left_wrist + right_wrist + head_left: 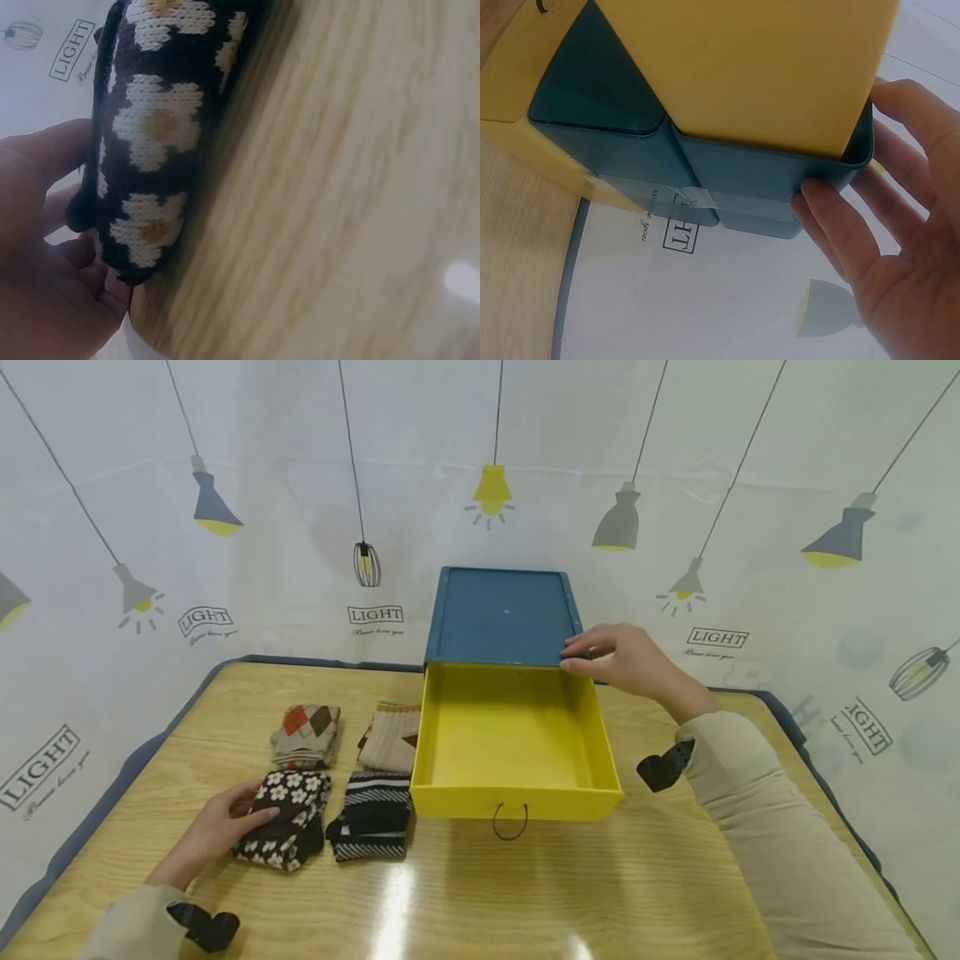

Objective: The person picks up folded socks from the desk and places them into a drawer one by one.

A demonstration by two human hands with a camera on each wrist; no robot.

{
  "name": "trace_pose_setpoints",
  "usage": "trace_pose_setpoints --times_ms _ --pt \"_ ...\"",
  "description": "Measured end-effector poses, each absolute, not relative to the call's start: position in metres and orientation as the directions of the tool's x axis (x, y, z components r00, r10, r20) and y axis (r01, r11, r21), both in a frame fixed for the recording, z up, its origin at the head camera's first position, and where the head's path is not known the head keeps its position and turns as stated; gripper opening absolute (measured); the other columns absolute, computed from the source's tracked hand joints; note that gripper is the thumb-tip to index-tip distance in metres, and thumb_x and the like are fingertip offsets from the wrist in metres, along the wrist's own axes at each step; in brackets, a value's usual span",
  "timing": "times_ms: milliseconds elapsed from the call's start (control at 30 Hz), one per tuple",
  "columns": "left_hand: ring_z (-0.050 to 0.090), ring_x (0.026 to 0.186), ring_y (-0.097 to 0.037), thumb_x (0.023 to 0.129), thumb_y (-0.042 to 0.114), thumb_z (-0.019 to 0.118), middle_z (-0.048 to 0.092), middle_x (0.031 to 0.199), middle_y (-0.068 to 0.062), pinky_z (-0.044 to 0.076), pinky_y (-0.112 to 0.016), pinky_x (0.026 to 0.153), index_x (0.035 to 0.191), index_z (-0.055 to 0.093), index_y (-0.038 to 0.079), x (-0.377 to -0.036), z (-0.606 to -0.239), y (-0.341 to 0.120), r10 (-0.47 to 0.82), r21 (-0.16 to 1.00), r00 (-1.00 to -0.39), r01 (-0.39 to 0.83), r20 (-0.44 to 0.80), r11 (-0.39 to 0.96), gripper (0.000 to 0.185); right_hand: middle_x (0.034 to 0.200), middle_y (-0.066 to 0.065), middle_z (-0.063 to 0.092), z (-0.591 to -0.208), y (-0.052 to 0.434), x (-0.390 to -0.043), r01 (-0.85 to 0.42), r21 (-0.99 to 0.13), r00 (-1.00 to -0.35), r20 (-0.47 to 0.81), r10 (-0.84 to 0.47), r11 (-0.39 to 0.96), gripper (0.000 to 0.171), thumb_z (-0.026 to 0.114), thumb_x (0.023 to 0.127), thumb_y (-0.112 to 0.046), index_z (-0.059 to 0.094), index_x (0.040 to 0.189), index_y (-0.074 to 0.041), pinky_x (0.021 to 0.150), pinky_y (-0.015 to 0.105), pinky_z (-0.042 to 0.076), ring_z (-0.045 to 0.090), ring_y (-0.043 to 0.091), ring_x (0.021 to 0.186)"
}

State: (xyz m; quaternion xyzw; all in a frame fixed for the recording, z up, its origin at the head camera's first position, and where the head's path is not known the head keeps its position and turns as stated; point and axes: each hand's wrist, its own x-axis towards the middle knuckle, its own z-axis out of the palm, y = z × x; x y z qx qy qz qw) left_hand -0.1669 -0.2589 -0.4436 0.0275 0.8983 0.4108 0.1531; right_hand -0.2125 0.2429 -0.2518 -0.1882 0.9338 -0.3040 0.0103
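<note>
Left hand (225,822) lies low on the wooden table (525,893), forearm coming in from the near left corner; fingers and thumb curl round the left end of the flower-patterned sock bundle (285,818), which lies flat on the table. Right hand (622,658) reaches forward on an extended arm; its fingers are nearly straight and press the right front corner of the blue case (501,614), thumb beneath the edge, nothing enclosed.

Left wrist view: the flowered bundle (154,135) seen edge-on against the wood grain, palm (45,285) behind it; knit texture clear, fingertips mostly hidden. Right wrist view: the case's (667,157) side with a strip of clear tape, fingers (840,225) lying along its wall; the head view does not show this.

Yellow drawer (513,739) is pulled fully out toward the person, interior bare, wire pull at its front. Striped bundle (373,814) lies just beside the drawer's left front corner; an argyle bundle (306,735) and a beige bundle (392,737) lie behind. Open wood runs in front of the drawer and to its right.
</note>
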Motion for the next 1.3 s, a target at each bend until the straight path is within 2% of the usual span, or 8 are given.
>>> trace_pose_setpoints --times_ms 200,433,700,900,967,1100,1167,1300 --pt "0.04 0.11 -0.046 0.084 0.04 0.058 0.034 0.125 -0.036 0.042 -0.047 0.083 0.134 0.018 -0.013 -0.17 -0.444 -0.259 0.174 0.766 -0.942 -0.117 -0.288 0.631 0.083 0.117 0.016 0.054 -0.252 0.243 -0.213 -0.356 -0.57 -0.925 0.104 -0.365 0.741 0.027 0.06 0.085 -0.02 0.065 0.104 -0.002 0.085 0.042 0.043 0.052 0.029 0.102" --pt "0.048 0.105 -0.039 0.086 0.029 0.058 0.042 0.121 -0.034 0.046 -0.041 0.079 0.129 0.027 -0.015 -0.17 -0.447 -0.257 0.184 0.788 -0.945 -0.108 -0.27 0.606 0.069 0.117 0.016 0.054 -0.252 0.243 -0.213 -0.355 -0.566 -0.925 0.1 -0.366 0.744 0.026 0.06 0.085 -0.019 0.065 0.105 -0.002 0.085 0.042 0.043 0.051 0.029 0.102" --pt "0.04 0.11 -0.046 0.088 0.02 0.056 0.036 0.122 -0.036 0.04 -0.048 0.085 0.128 0.023 -0.015 -0.162 -0.448 -0.251 0.162 0.809 -0.965 -0.076 -0.208 0.583 0.062 0.117 0.016 0.054 -0.252 0.243 -0.213 -0.347 -0.576 -0.927 0.093 -0.363 0.74 0.026 0.06 0.085 -0.02 0.065 0.104 -0.002 0.085 0.042 0.043 0.051 0.029 0.103" --pt "0.035 0.112 -0.05 0.086 0.018 0.059 0.036 0.121 -0.035 0.037 -0.053 0.086 0.121 0.028 -0.012 -0.156 -0.441 -0.249 0.119 0.806 -0.977 -0.072 -0.175 0.587 0.056 0.117 0.015 0.054 -0.254 0.244 -0.214 -0.324 -0.588 -0.935 0.078 -0.347 0.741 0.027 0.061 0.085 -0.022 0.065 0.104 -0.003 0.083 0.041 0.044 0.052 0.03 0.101" --pt "0.038 0.109 -0.047 0.085 0.018 0.061 0.037 0.119 -0.032 0.039 -0.051 0.085 0.121 0.028 -0.01 -0.154 -0.438 -0.248 0.113 0.809 -0.981 -0.064 -0.159 0.585 0.056 0.117 0.015 0.054 -0.254 0.244 -0.214 -0.329 -0.587 -0.933 0.081 -0.351 0.739 0.027 0.061 0.085 -0.021 0.065 0.104 -0.003 0.084 0.041 0.044 0.052 0.03 0.102" --pt "0.05 0.098 -0.027 0.083 0.017 0.063 0.042 0.116 -0.025 0.045 -0.041 0.078 0.127 0.027 -0.005 -0.15 -0.434 -0.249 0.11 0.83 -0.988 -0.025 -0.104 0.557 0.061 0.118 0.015 0.054 -0.254 0.243 -0.213 -0.342 -0.584 -0.928 0.088 -0.362 0.736 0.026 0.06 0.085 -0.02 0.065 0.105 -0.003 0.085 0.042 0.043 0.051 0.029 0.103" --pt "0.05 0.097 -0.024 0.083 0.017 0.064 0.042 0.118 -0.023 0.047 -0.038 0.074 0.131 0.026 -0.003 -0.148 -0.432 -0.248 0.111 0.845 -0.991 -0.008 -0.079 0.535 0.064 0.117 0.015 0.054 -0.253 0.244 -0.213 -0.346 -0.581 -0.927 0.09 -0.365 0.737 0.026 0.06 0.085 -0.021 0.065 0.105 -0.003 0.086 0.042 0.043 0.051 0.029 0.103" --pt "0.037 0.112 -0.038 0.084 0.02 0.062 0.03 0.129 -0.025 0.039 -0.052 0.085 0.136 0.024 -0.001 -0.144 -0.426 -0.245 0.125 0.878 -0.989 -0.007 -0.076 0.478 0.068 0.117 0.015 0.054 -0.253 0.245 -0.214 -0.346 -0.578 -0.927 0.09 -0.363 0.739 0.026 0.061 0.085 -0.021 0.065 0.104 -0.003 0.085 0.042 0.043 0.051 0.029 0.103"
